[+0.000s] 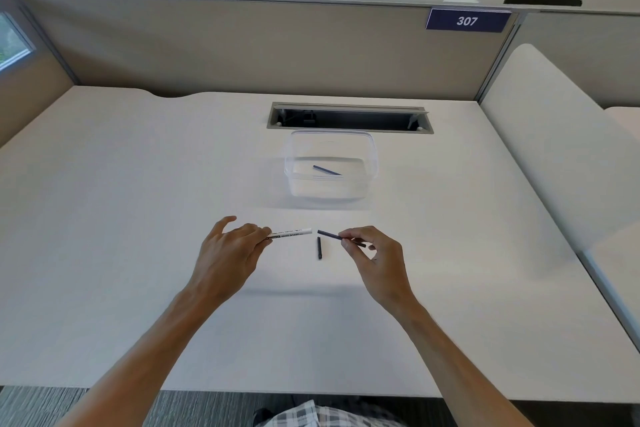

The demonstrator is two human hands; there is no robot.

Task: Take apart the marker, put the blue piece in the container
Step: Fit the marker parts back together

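Note:
My left hand (230, 250) grips the white marker barrel (292, 233), which points right with its open end toward my other hand. My right hand (372, 257) pinches a thin dark blue stick (330, 236), fully out of the barrel and a small gap away from it. A short dark piece (319, 248) lies on the table just below that gap. Farther back stands a clear plastic container (372, 156) holding one blue stick (327, 170).
The white table (138, 218) has an open cable slot (349, 117) right behind the container. A beige partition (242, 45) with a "307" sign (467, 20) closes the back; a white side panel (540, 135) rises on the right.

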